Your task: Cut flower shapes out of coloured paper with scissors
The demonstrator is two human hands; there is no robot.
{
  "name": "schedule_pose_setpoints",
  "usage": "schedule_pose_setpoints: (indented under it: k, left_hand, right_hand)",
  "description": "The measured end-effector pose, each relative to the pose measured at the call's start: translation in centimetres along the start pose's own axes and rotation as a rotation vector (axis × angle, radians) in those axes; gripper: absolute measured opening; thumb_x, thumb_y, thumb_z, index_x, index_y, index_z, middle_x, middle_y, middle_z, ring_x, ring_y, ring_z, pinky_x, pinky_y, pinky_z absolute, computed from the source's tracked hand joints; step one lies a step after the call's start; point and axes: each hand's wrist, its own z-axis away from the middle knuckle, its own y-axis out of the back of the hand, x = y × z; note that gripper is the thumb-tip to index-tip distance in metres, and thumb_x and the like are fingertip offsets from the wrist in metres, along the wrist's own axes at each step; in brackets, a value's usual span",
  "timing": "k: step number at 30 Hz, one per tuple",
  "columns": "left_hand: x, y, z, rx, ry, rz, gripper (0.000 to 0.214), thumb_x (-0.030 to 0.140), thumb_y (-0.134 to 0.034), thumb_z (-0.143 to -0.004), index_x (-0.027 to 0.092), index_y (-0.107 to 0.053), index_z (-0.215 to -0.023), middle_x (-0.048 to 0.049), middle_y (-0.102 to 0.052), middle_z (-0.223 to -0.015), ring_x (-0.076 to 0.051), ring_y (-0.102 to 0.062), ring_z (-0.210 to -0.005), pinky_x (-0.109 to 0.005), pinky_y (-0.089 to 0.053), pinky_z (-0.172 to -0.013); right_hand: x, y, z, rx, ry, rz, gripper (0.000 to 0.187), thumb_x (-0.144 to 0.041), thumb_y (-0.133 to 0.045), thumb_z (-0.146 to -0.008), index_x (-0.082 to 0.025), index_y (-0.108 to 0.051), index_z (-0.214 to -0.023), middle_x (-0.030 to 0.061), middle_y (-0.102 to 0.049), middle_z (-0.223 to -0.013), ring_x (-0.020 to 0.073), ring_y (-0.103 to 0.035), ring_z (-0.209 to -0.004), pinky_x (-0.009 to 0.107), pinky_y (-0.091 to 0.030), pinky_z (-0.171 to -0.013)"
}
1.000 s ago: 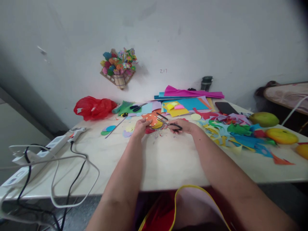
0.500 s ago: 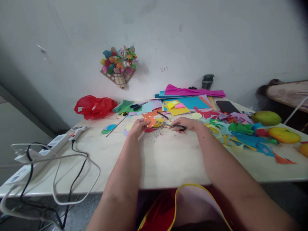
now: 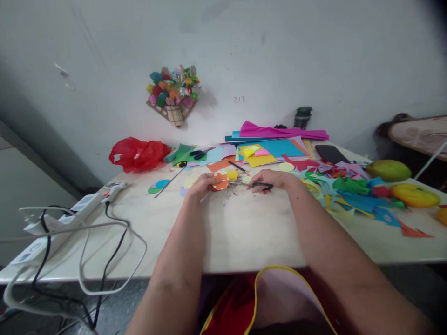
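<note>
My left hand (image 3: 203, 184) pinches an orange paper piece (image 3: 220, 181) with a scalloped edge, a little above the table. In my right hand (image 3: 263, 180) are black-handled scissors (image 3: 240, 183), their blades pointing left and reaching the orange paper. The blades look nearly closed. Just behind the paper lies a yellow paper piece (image 3: 232, 175), and a dark, thin pen-like stick (image 3: 238, 166) rests farther back. Tiny paper bits (image 3: 230, 194) are scattered on the table below the blades.
Colored paper scraps (image 3: 352, 186) spread to the right, near mangoes (image 3: 415, 194) and a dark phone (image 3: 331, 154). Paper sheets (image 3: 289, 150) and a second pair of scissors (image 3: 198, 153) lie at the back. Left are a red plastic bag (image 3: 139, 155) and a power strip (image 3: 57, 228) with cables.
The orange paper has turned in my left hand and shows a smaller, rounder outline. The scissor blades, spread apart before, have come together at it. Both hands stay in nearly the same place.
</note>
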Motion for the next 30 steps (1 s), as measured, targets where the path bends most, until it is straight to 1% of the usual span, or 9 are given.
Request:
schedule_pose_setpoints:
  k: [3, 7, 10, 14, 20, 25, 30]
  left_hand:
    - [0.0, -0.1, 0.0, -0.006, 0.02, -0.004, 0.02, 0.022, -0.078, -0.048, 0.011, -0.072, -0.064, -0.0056, -0.066, -0.06, -0.013, -0.055, -0.051, -0.024, -0.042, -0.05]
    - [0.0, -0.1, -0.1, -0.002, 0.031, -0.007, 0.014, 0.02, -0.076, -0.05, 0.013, -0.07, -0.061, -0.0036, -0.063, -0.055, -0.012, -0.052, -0.049, -0.024, -0.041, -0.05]
    - [-0.1, -0.1, -0.1, -0.004, 0.035, 0.007, 0.013, 0.018, -0.075, -0.05, 0.013, -0.07, -0.062, -0.0033, -0.063, -0.055, -0.012, -0.053, -0.048, -0.025, -0.041, -0.05]
    - [0.0, -0.5, 0.2, -0.028, 0.042, 0.054, 0.013, 0.016, -0.075, -0.048, 0.013, -0.071, -0.06, -0.0053, -0.066, -0.056, -0.012, -0.055, -0.049, -0.024, -0.04, -0.05]
    - [0.1, -1.0, 0.6, -0.088, 0.023, 0.084, 0.014, 0.016, -0.074, -0.048, 0.012, -0.073, -0.061, -0.0079, -0.069, -0.06, -0.015, -0.059, -0.052, -0.025, -0.045, -0.054]
    - [0.1, -1.0, 0.6, -0.104, 0.031, 0.077, 0.016, 0.016, -0.073, -0.048, 0.011, -0.074, -0.064, -0.0095, -0.07, -0.062, -0.017, -0.062, -0.054, -0.027, -0.047, -0.058]
    - [-0.1, -1.0, 0.5, -0.112, 0.027, 0.066, 0.017, 0.016, -0.075, -0.046, 0.012, -0.074, -0.062, -0.0092, -0.071, -0.063, -0.017, -0.062, -0.054, -0.028, -0.047, -0.058]
  right_hand:
    - [-0.2, -0.1, 0.1, 0.002, -0.005, 0.015, 0.039, -0.041, -0.077, -0.063, -0.015, -0.075, -0.092, -0.0027, -0.057, -0.053, 0.0081, -0.047, -0.046, 0.021, -0.035, -0.046]
    - [-0.5, -0.2, 0.1, -0.007, -0.004, 0.028, 0.037, -0.042, -0.079, -0.061, -0.017, -0.076, -0.089, -0.0027, -0.058, -0.053, 0.0079, -0.048, -0.047, 0.021, -0.035, -0.046]
    - [-0.6, -0.3, 0.0, -0.029, 0.008, 0.037, 0.038, -0.043, -0.079, -0.061, -0.017, -0.076, -0.088, -0.0023, -0.058, -0.054, 0.0079, -0.048, -0.047, 0.021, -0.036, -0.046]
    - [-0.6, -0.4, -0.2, -0.058, 0.014, 0.025, 0.041, -0.043, -0.08, -0.061, -0.015, -0.076, -0.091, -0.0019, -0.059, -0.054, 0.0082, -0.05, -0.048, 0.021, -0.035, -0.046]
    - [-0.7, -0.5, -0.3, -0.067, 0.004, -0.002, 0.041, -0.041, -0.081, -0.059, -0.015, -0.077, -0.09, -0.003, -0.057, -0.052, 0.0079, -0.049, -0.047, 0.021, -0.034, -0.045]
    - [-1.2, -0.7, -0.2, -0.08, 0.004, -0.02, 0.039, -0.04, -0.082, -0.058, -0.016, -0.077, -0.088, -0.0035, -0.057, -0.05, 0.0077, -0.048, -0.046, 0.021, -0.034, -0.045]
    - [-1.0, -0.8, -0.5, -0.087, 0.003, -0.017, 0.04, -0.041, -0.082, -0.058, -0.017, -0.078, -0.089, -0.0039, -0.055, -0.049, 0.0072, -0.046, -0.044, 0.021, -0.034, -0.044]
